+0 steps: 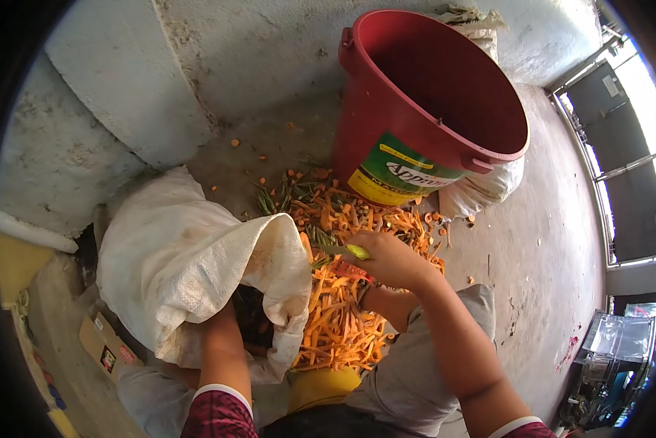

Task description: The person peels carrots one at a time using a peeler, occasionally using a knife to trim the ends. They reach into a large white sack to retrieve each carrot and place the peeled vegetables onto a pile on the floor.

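My right hand is closed around the yellow-green handle of a small knife, its blade pointing left. Below and around it spreads a heap of carrot peelings on the floor, with some green stalks mixed in at the far side. My left forearm reaches into the mouth of a white woven sack. The sack hides my left hand, so its fingers and anything in them cannot be seen. Dark shadow fills the sack's opening.
A large red bucket with a green and yellow label stands behind the heap. Another white sack lies beside it. Blue-grey walls rise at the back. A cardboard piece is at left, and clear plastic crates at right.
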### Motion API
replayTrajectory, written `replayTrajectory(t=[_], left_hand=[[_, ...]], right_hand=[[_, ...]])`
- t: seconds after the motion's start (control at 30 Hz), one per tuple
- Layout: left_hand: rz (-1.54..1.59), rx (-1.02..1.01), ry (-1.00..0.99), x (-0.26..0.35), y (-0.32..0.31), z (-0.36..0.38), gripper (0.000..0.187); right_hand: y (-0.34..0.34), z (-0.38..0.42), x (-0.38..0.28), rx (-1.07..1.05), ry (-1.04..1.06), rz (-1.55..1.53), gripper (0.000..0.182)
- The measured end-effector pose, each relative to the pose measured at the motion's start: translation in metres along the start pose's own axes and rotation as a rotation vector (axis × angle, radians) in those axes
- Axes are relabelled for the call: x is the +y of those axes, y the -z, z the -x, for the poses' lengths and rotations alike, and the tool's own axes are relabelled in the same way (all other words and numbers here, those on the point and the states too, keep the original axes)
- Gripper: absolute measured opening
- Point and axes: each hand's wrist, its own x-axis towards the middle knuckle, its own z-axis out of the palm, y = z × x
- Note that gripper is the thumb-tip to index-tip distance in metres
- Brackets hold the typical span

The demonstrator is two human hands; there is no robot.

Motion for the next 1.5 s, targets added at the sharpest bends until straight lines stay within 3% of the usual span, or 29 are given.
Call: replayTrajectory(t=[0.2, 0.3, 0.37, 0.47, 0.57, 0.73, 0.8, 0.9, 1.07, 1.13, 1.23, 1.3, 1.33, 1.37, 1.5], left_hand=[[0.378, -0.175, 0.026, -0.004, 0.012, 0.043, 0.026], [0.727, -0.449, 0.174, -0.011, 0.034, 0.099, 0.026], [0.846, -0.633, 0.305, -0.016, 0.055, 0.139, 0.027], [0.944, -0.8, 0.395, -0.014, 0.087, 0.191, 0.028], [1.272, -1.013, 0.378, -0.01, 0.106, 0.251, 0.029], [1.273, -0.991, -0.086, 0.008, 0.141, 0.343, 0.038], [1.223, -0.888, -0.214, 0.0, 0.147, 0.35, 0.039], [1.465, -0.9, -0.413, 0.022, 0.176, 0.372, 0.039], [1.327, -0.758, -0.835, 0.053, 0.217, 0.391, 0.035], [1.353, -0.634, -0.827, 0.06, 0.221, 0.384, 0.034], [1.434, -0.538, -0.74, 0.052, 0.206, 0.358, 0.031], [1.56, -0.566, -0.653, 0.049, 0.196, 0.349, 0.029], [1.611, -0.628, -0.617, 0.044, 0.186, 0.336, 0.027], [1.623, -0.611, -0.616, 0.044, 0.177, 0.332, 0.026], [1.712, -0.615, -0.575, 0.048, 0.159, 0.338, 0.023]], right_hand=[[-0.002, -0.001, 0.003, 0.106, 0.045, -0.034, 0.018], [0.009, 0.001, -0.012, 0.009, -0.062, -0.054, 0.025], [0.011, 0.001, -0.016, 0.062, -0.011, -0.024, 0.023], [0.003, 0.0, -0.015, 0.129, 0.076, -0.037, 0.023], [0.0, 0.009, -0.025, 0.12, 0.098, 0.021, 0.026], [-0.014, 0.023, -0.016, 0.215, 0.143, 0.074, 0.027], [-0.021, 0.029, -0.01, 0.29, 0.18, 0.074, 0.028], [-0.022, 0.055, -0.023, 0.3, 0.007, -0.04, 0.029], [-0.036, 0.083, -0.011, 0.529, 0.04, -0.16, 0.029], [-0.046, 0.092, -0.007, 0.624, 0.041, -0.243, 0.028], [-0.06, 0.106, -0.016, 0.585, -0.177, -0.314, 0.025], [-0.081, 0.124, -0.042, 0.622, -0.178, -0.709, 0.018], [-0.087, 0.134, -0.055, 0.505, -0.255, -0.813, 0.019], [-0.11, 0.128, -0.046, 0.481, -0.174, -0.862, 0.023], [-0.143, 0.142, -0.096, 0.3, -0.122, -0.773, 0.024]])
